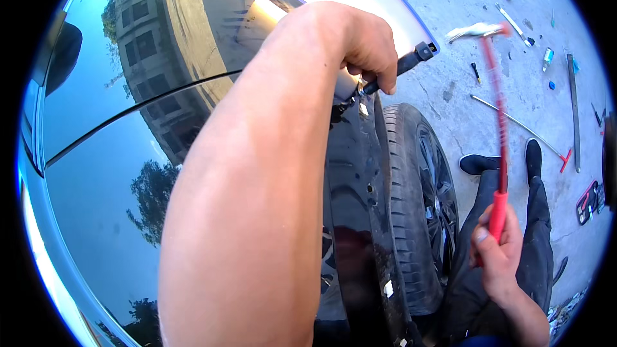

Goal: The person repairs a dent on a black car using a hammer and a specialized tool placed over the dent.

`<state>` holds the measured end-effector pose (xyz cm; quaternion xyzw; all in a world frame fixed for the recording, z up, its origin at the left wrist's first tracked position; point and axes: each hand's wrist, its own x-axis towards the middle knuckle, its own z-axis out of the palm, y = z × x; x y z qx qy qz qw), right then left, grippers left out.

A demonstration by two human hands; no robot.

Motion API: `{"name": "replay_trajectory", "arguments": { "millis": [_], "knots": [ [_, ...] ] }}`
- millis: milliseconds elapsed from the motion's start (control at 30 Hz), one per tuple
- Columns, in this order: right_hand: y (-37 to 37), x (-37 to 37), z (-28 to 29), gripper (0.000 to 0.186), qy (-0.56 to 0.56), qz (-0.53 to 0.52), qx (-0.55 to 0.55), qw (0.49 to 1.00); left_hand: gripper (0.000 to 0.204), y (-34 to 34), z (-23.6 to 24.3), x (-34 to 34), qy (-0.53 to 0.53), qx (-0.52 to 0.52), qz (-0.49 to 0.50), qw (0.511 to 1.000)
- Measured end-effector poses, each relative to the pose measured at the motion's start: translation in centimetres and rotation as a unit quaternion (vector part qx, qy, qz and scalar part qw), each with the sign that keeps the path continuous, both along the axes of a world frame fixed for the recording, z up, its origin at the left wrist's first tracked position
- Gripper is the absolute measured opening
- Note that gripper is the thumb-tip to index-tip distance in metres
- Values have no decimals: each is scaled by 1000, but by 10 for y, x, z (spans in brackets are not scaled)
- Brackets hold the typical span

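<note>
Right hand (496, 244) grips a red hammer (499, 148) upright, head up; left hand (366, 48) clasps a black rod (411, 61).

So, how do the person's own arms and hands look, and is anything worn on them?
Both forearms are bare, with no sleeves, gloves, watch or rings visible. The left hand and right hand are bare too. The right thumbnail looks pale or dusty.

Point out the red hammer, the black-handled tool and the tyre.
red hammer (500, 154): head view, on the blurred red shaft above the right hand (496, 254).
black-handled tool (411, 60): head view, on the black handle sticking out of the left hand (366, 45).
tyre (411, 218): head view, on the tread.
</note>
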<state>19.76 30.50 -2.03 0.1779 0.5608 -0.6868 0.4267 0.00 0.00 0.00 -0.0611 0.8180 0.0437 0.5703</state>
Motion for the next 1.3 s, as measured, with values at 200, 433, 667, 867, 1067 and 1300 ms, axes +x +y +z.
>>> {"name": "replay_trajectory", "arguments": {
  "millis": [200,433,667,867,1067,1300],
  "knots": [
    [-16,-5,9,20,12,-93,-19,995,21,6,8,-2,19,-21,11,1000],
    [-14,-9,6,22,51,-136,21,989,21,5,6,-3,30,12,-6,999],
    [-9,-20,8,22,16,-58,22,998,23,-1,2,-6,21,19,-10,1000],
    [-7,-11,5,21,15,-4,-7,1000,24,3,2,-4,33,-11,-19,999],
    [-17,-20,7,21,59,-164,11,985,24,1,5,-6,45,20,-9,999],
    [-3,-23,9,21,41,-67,17,997,21,7,6,-5,43,14,-32,998]
  ]
}}
